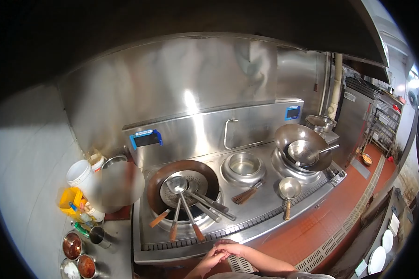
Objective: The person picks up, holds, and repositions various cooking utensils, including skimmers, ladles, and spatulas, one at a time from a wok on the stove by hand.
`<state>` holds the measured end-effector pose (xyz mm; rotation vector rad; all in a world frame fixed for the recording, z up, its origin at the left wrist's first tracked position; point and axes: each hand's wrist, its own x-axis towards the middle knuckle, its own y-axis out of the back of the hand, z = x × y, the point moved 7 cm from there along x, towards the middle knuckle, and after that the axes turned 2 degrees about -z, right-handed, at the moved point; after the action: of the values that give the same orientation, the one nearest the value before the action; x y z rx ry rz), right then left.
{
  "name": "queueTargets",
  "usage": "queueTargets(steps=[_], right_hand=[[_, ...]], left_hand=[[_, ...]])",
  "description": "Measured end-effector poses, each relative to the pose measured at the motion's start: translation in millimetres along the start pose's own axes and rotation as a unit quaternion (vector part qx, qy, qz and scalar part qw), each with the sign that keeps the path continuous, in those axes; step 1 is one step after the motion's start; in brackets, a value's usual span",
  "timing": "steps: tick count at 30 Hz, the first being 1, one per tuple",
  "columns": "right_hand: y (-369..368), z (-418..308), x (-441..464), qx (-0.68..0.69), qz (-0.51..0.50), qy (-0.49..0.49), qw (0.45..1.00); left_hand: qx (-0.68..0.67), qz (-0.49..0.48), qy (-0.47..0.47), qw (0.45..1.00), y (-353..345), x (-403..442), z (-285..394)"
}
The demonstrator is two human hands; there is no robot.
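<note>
On my feed both hands meet just off the cooker's front edge: L hand (212,257) folded against R hand (233,249), fingers curled over ea. other, no tool showing. Can't tell if anything small is hidden btwn the palms. Looks like a resting hold, w/ arms kept in off the worktop (264,209).

Nearest gear: ladle (177,184) plus perforated strainer (196,178) inside the L wok (158,180), just beyond the hands. Handles fan over the near rim, prob. so they're grabbable from here; they also block a straight reach into the wok.

Further out: brush (248,193) lies by the mid. pot (244,163), partly in the lane to it. Ladle w/ wood handle (290,187) sits R of that, handle pointing to the front edge. R wok (288,134) looks tilted, 2nd strainer (302,152) inside, its handle out over the R side.

Far L: seasoning tins (86,266) bunched on the side counter, likely for quick access; yellow bin (70,196) behind.
</note>
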<state>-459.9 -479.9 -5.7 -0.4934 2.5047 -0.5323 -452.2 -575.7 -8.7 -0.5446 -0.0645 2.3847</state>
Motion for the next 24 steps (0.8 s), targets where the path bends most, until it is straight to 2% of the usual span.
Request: queueTargets(steps=[5,10,12,19,24], right_hand=[[77,19,-46,-0.038,0.096,0.015,0.995],[138,4,-150,-0.047,0.156,0.059,0.985],[174,11,-187,-0.001,0.203,0.095,0.974],[263,30,-320,0.087,0.352,0.184,0.914],[302,41,-406,0.119,0.425,0.223,0.869]], left_hand=[[-0.006,-0.079,-0.004,0.997,-79,32,-5],[0.028,-0.172,0.034,0.984,-180,64,-6],[0.054,-0.187,0.044,0.98,-220,77,-8],[0.113,-0.224,0.08,0.965,-350,118,-19],[0.159,-0.26,0.071,0.95,-423,147,-31]])
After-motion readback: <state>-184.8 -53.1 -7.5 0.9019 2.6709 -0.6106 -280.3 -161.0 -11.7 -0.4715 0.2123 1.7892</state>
